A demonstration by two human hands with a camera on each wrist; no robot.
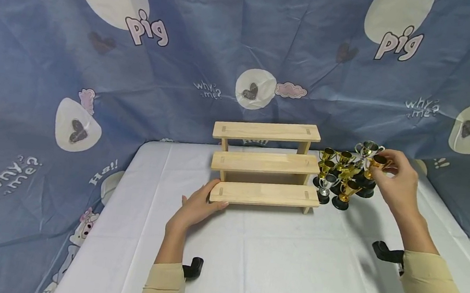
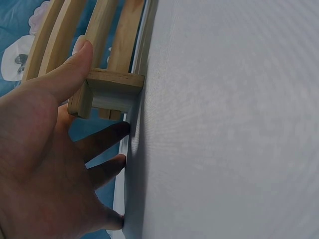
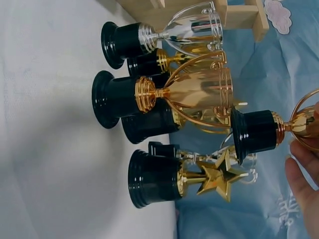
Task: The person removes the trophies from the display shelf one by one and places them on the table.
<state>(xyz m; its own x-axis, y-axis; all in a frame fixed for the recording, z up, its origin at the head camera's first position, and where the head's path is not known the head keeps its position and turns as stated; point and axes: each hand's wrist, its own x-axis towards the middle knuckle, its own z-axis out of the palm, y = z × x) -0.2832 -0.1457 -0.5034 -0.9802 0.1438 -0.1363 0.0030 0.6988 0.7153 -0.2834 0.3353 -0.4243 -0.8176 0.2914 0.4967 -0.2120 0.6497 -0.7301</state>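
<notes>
A three-step wooden display stand (image 1: 262,193) stands at the back of the table. My left hand (image 1: 198,207) grips the left end of its lowest step, with the thumb (image 2: 75,67) on the board and the other fingers spread beside it. Right of the stand, my right hand (image 1: 400,187) pinches a small gold-coloured trophy cup (image 3: 259,132) by its cup, its black base raised off the table. Several trophies cluster below it: a silver cup (image 1: 327,183), a bronze-gold cup (image 3: 187,94), a gold star trophy (image 3: 219,177) and other gold cups, partly hidden behind one another.
A white cloth (image 1: 282,268) covers the table. Behind it hangs a blue printed curtain (image 1: 183,63), close to the stand and the trophies. A larger silver-and-gold cup (image 1: 367,149) stands at the back of the cluster.
</notes>
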